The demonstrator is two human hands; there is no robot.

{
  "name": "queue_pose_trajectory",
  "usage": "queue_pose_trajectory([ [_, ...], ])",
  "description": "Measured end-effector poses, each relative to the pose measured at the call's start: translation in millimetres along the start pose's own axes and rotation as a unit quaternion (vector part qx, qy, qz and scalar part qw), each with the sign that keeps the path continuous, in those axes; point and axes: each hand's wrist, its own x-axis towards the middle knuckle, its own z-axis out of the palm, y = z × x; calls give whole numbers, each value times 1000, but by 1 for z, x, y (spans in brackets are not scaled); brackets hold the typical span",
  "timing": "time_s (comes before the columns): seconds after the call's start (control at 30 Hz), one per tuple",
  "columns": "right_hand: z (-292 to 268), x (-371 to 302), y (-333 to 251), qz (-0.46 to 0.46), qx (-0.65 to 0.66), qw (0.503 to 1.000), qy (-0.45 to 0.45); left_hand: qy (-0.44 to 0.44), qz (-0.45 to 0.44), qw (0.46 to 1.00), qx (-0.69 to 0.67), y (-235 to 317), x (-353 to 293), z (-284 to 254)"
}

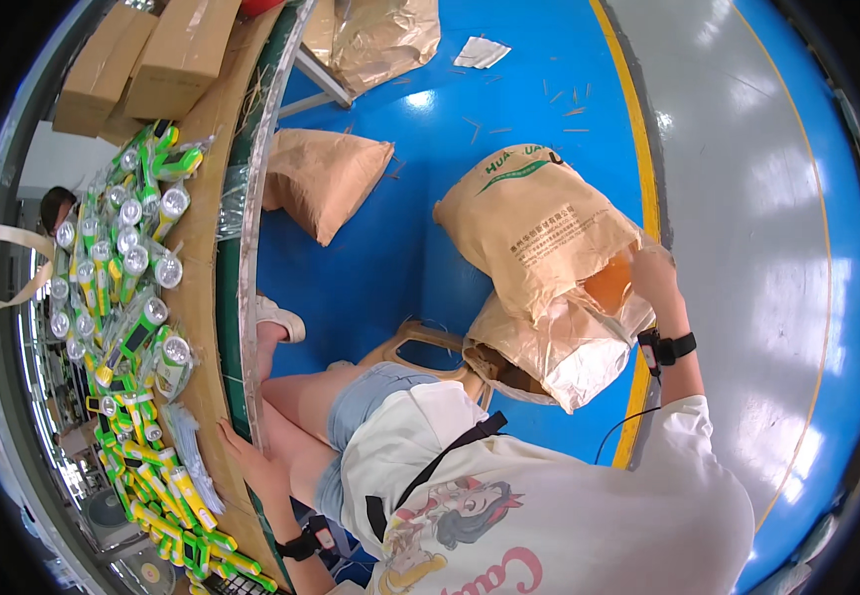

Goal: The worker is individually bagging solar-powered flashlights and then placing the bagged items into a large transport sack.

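On the right, the right hand (pixel 651 273) grips the open brown sack (pixel 539 238) mouth over blue floor (pixel 370 248); the left hand (pixel 249 461) rests flat, holding nothing, at the bench (pixel 207 297) edge near green flashlights (pixel 127 268).

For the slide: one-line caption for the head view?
Right hand reaches into a brown sack; left hand rests on the table edge.

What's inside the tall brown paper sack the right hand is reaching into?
The right hand is at the open mouth of the brown paper sack. Something orange shows in the opening, with a clear plastic liner spilling out. The rest of the contents is hidden by the sack wall.
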Motion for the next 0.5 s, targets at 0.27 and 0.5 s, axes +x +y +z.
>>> queue_pose_trajectory([
  [0.27, 152, 37, -16, -126, 89, 987, -43, 6, 12, 997, 73, 6, 3, 4],
  [0.5, 233, 70, -56, -107, 24, 994, -19, -12, -20, 995, 99, 11, 8, 6],
])
